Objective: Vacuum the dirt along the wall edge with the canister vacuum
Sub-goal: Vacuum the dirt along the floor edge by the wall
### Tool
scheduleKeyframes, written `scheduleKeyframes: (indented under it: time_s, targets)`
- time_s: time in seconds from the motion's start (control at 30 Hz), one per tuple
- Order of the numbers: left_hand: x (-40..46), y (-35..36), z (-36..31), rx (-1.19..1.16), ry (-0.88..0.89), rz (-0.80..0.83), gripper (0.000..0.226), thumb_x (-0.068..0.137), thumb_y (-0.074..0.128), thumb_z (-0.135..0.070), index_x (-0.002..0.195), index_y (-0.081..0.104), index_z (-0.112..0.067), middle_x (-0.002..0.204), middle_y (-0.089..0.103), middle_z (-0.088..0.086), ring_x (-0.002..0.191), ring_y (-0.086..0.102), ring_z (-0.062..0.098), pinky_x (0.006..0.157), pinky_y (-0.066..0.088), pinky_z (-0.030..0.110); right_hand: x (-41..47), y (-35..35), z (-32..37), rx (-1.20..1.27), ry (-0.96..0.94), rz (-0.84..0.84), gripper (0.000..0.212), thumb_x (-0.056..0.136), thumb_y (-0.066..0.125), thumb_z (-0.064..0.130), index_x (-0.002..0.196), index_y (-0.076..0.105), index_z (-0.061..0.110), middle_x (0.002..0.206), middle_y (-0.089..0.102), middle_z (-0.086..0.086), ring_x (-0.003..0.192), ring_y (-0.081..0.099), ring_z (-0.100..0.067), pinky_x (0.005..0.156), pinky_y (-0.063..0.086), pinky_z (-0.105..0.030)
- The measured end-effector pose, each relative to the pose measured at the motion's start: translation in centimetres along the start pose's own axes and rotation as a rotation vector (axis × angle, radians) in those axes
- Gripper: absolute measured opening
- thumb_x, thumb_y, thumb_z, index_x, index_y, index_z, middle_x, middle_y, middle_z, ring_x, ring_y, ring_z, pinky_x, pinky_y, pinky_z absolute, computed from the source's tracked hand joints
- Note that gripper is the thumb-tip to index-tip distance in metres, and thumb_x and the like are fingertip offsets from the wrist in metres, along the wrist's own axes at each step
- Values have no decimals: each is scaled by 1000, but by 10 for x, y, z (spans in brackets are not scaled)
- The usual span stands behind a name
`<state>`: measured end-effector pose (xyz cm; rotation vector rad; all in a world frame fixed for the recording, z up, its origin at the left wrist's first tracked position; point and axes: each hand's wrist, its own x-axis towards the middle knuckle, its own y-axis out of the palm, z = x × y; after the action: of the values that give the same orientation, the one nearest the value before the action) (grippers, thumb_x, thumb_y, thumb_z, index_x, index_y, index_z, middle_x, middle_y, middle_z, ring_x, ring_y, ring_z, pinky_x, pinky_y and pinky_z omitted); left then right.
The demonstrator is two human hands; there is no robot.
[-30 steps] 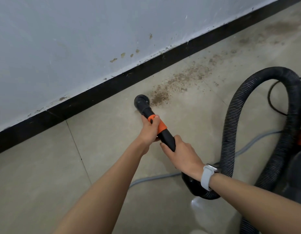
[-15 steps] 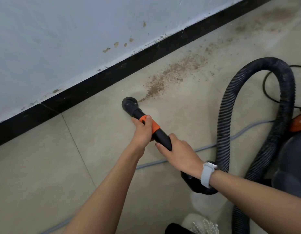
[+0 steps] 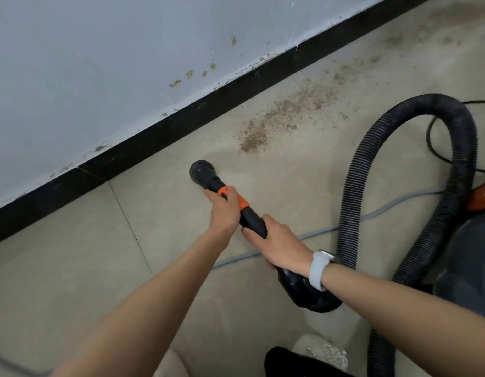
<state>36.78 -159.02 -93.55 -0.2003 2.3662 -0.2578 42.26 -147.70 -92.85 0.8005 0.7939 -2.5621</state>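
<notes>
A black vacuum wand (image 3: pixel 250 219) with an orange collar ends in a round brush nozzle (image 3: pixel 202 171) resting on the beige floor tile. My left hand (image 3: pixel 223 210) grips the wand at the orange collar. My right hand (image 3: pixel 280 242), with a white watch at the wrist, grips the wand lower down. A patch of brown dirt (image 3: pixel 279 119) lies to the upper right of the nozzle, a short gap away, and thinner dirt trails on along the black baseboard (image 3: pixel 159 134). The ribbed black hose (image 3: pixel 399 148) loops over to the dark canister (image 3: pixel 469 257) at the right edge.
A grey cable (image 3: pixel 317 234) runs across the floor under my arms. A thin black cord (image 3: pixel 437 151) curls by the hose loop. The pale wall (image 3: pixel 100 63) above the baseboard has brown spots. My foot in a pale shoe (image 3: pixel 320 352) shows at the bottom.
The nozzle has drawn back to the left, away from the edge of the dirt patch it was touching. The tile beside the patch now looks clean. Both hands kept their grip.
</notes>
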Motion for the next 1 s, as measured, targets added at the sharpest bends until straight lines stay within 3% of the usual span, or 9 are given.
scheduleKeyframes:
  time_s: [0.07,0.27,0.37,0.47,0.6,0.7,0.77,0.9,1.0]
  targets:
    - [5,-11,-4,-4,-60,-39,60,99,33,-32,146,6,-7,119,51,15,107,54,34,96,46,47,5,2,10,36,-10,47,31,88,51,50,79,39,23,61,54,0,36,52,-13,39,40,-21]
    - [-6,-28,-1,-14,-97,-121,53,99,32,-27,144,11,-6,99,55,12,89,54,29,92,48,47,2,17,21,42,5,126,31,88,52,48,83,39,20,65,54,-3,42,54,-22,44,43,-26]
    - [-17,-31,11,-41,-94,-39,54,100,32,-29,144,9,-9,92,53,5,85,54,24,89,50,45,-12,18,14,-14,15,124,33,89,52,48,86,40,18,66,54,-3,42,52,-20,43,43,-25]
    - [-36,-32,25,-83,-110,39,43,100,32,-32,136,15,-15,88,49,0,81,56,19,74,52,37,-30,17,7,-88,29,136,34,90,52,48,88,40,16,67,53,-2,42,51,-18,44,44,-27]
    - [-56,-29,33,-187,-250,133,34,101,34,-32,132,27,-18,107,55,1,78,58,14,63,45,28,-51,-4,-9,-151,30,164,33,90,51,50,87,43,19,64,55,2,39,52,-13,45,43,-25]
    - [-55,-38,41,-272,-361,296,31,100,41,-31,124,48,-13,124,58,9,83,58,12,68,41,27,-60,-14,-24,-262,38,193,32,91,52,49,86,41,20,63,53,6,42,51,-7,46,39,-24]
    - [-53,-43,50,-293,-393,369,25,99,43,-29,117,52,-14,119,58,8,87,57,11,70,40,26,-59,-8,-29,-379,41,198,34,91,52,49,91,40,18,69,52,5,57,52,-14,53,35,-30]
    - [-45,-49,52,-263,-395,478,22,100,41,-30,115,51,-18,117,57,4,95,56,13,73,37,27,-48,19,-13,-475,-26,-39,45,87,53,54,115,39,21,85,54,3,79,57,-25,58,33,-33]
    - [-37,-60,43,-111,-324,579,36,98,41,-39,128,49,-20,129,55,3,112,49,16,93,35,32,-41,23,-2,-609,-77,-151,48,91,46,54,122,38,18,99,63,-5,86,61,-33,61,34,-34]
